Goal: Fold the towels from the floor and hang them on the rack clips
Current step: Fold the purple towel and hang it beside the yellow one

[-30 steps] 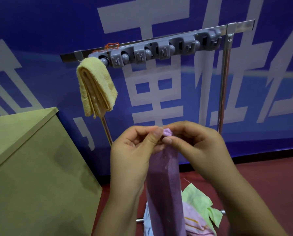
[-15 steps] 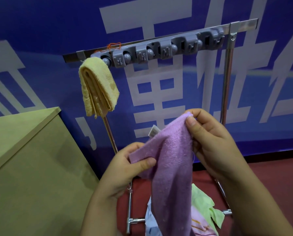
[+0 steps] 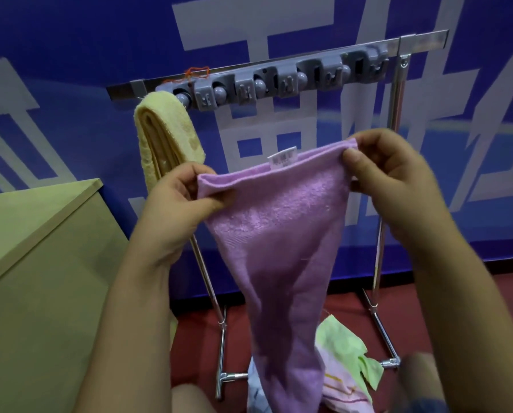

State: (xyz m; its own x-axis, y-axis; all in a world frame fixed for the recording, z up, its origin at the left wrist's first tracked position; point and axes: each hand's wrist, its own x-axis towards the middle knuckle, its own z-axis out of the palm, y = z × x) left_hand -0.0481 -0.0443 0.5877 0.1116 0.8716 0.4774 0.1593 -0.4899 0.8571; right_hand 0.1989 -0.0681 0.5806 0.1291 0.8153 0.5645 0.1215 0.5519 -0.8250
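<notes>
Rack (image 3: 395, 120) behind purple towel (image 3: 279, 234) — box (image 3: 40, 263) leftward

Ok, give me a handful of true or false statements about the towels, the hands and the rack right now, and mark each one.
1. Both hands pinch the top edge of the purple towel, left hand at one corner and right hand at the other. True.
2. The yellow towel lies on the floor. False: it hangs folded at the left end of the rack clips.
3. A white label shows on the purple towel's top edge. True.
4. Every clip holds a towel. False: only the yellow towel hangs there.
5. The green towel lies on the floor. True.
</notes>
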